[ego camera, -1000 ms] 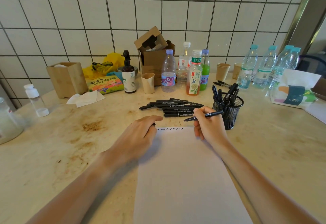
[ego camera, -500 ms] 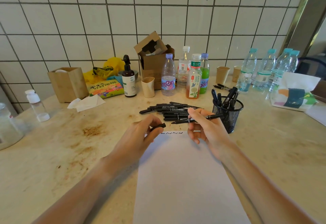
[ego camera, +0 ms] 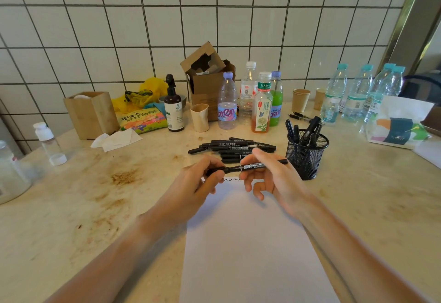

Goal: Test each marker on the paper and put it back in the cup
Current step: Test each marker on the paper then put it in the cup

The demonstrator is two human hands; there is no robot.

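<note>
- Left hand (ego camera: 195, 183), fingers curled, pinches the cap end of the marker (ego camera: 248, 167).
- The marker lies level above the top edge of the paper (ego camera: 248, 243), where a squiggle (ego camera: 230, 179) shows.
- Right hand (ego camera: 274, 178) pinches the barrel; lower fingers loosely bent.
- Marker pile (ego camera: 231, 149) behind; cup (ego camera: 306, 154) just right.

Both forearms extended inward from 7 and 5 o'clock, left hand (ego camera: 194, 184) pinched on one end of a marker (ego camera: 248, 167), right hand (ego camera: 272, 178) gripped on its barrel, lower fingers loosely curled.
</note>
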